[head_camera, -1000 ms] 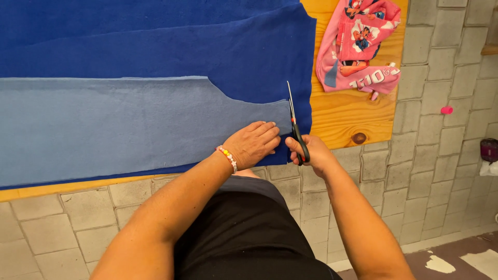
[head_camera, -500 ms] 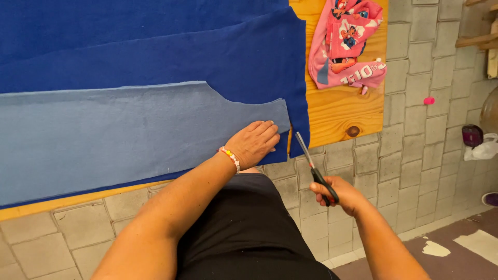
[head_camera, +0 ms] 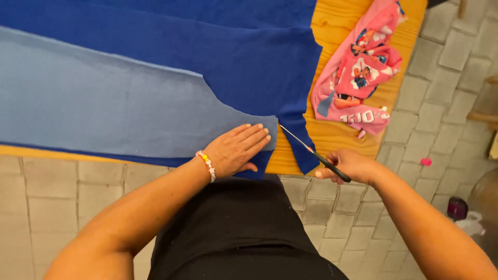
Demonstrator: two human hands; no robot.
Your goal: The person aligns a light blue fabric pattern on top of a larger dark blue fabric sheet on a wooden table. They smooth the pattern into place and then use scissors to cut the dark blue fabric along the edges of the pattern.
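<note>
Head view looked straight down over the person's lap, and both forearms reached out toward the wooden table (head_camera: 358,15). The left hand (head_camera: 236,150) lay flat, palm down, fingers spread a little and pointing up and to the right, pressing on the corner of the light blue fabric piece (head_camera: 104,103), which sat on top of the dark blue fabric (head_camera: 249,57). There was a beaded bracelet (head_camera: 206,165) on that wrist. The right hand (head_camera: 350,166) was just right of the left one, off the table edge, curled closed around the black handles of the scissors (head_camera: 314,154). The blades pointed up and left toward the left hand's fingertips, with the tip right by the corner of the light blue piece, next to a loose flap of the dark blue cloth. I couldn't tell if the blades were parted or not. Farther up and right of the right hand, a bunched-up pink printed cloth (head_camera: 363,72) lay on the bare wood. Grey paving stones (head_camera: 441,103) showed beyond the table.
</note>
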